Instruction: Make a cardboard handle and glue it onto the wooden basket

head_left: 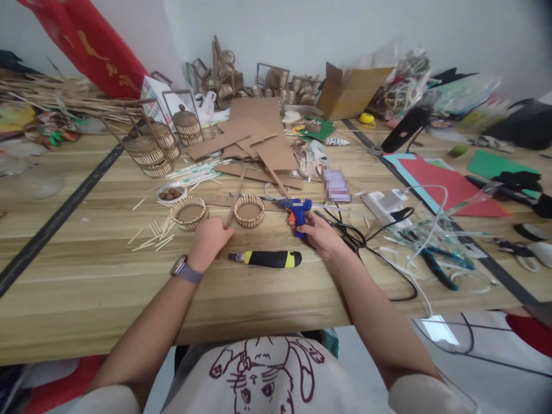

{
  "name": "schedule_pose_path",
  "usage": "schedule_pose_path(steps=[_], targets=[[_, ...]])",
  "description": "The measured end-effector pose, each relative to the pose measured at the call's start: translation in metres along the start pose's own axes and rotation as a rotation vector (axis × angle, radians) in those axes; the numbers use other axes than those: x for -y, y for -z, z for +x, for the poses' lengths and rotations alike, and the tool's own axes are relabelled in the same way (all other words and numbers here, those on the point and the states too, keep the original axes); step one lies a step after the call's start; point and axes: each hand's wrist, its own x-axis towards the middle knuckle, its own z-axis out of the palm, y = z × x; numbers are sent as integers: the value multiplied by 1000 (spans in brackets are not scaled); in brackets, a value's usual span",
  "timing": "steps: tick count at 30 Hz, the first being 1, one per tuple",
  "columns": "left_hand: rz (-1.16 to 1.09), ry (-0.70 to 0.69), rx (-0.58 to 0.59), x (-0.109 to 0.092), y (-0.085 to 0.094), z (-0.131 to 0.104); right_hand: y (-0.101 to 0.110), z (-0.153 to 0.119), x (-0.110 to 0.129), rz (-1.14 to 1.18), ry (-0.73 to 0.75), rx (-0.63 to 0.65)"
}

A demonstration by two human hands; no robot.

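The left hand (211, 241) is pinching the near end of a brown strip (236, 198), probably light and bendable, running between two slatted rings (249, 222). Farther right, the right hand (321, 231) is holding a blue glue gun (302, 205), best gripped by its handle (likely hot-tipped).

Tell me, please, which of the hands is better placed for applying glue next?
Probably the right hand: it grips the blue glue gun, whose nozzle points leftward. The left hand is occupied, holding a brown strip.
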Motion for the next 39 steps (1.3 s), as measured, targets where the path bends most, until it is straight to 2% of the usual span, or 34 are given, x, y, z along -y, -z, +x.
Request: schedule_pose_path(steps=[4, 6, 9, 10, 11, 13, 16, 19, 21, 24, 27, 30, 32, 37, 39], targets=[[-55, 49, -48, 5, 17, -12, 8, 3, -2, -251, 29, -106], [-104, 63, -100, 5, 25, -24, 12, 1, 2, -368, 63, -202], [-262, 19, -264, -2, 33, -43, 7, -7, 16, -663, 241, -345], [-314, -9, -315, -6, 35, -48, 1, -11, 22, -733, 319, -342], [-356, -34, -350, -11, 35, -53, -6, -14, 29, -745, 384, -279], [-412, -85, -367, -22, 33, -57, -26, -20, 44, -647, 439, -80], [-463, -181, -337, -37, 26, -56, -57, -21, 64, -467, 433, 173], [-468, -294, -280, -45, 18, -46, -72, -12, 79, -445, 492, 238], [-448, -363, -242, -43, 16, -35, -68, -4, 87, -528, 541, 238], [-356, -478, -227, -32, 17, -16, -50, 8, 96, -597, 555, 293], [-208, -629, -156, -22, 15, 2, -35, 18, 99, -486, 460, 363], [-155, -676, -80, -18, 8, 15, -30, 23, 99, -381, 369, 418], [-164, -664, -39, -20, 2, 20, -31, 23, 99, -359, 366, 386], [-13, -657, 94, -24, -1, 26, -31, 22, 101, -326, 472, 131], [82, -690, 149, -25, 0, 28, -28, 20, 103, -339, 453, 128]])
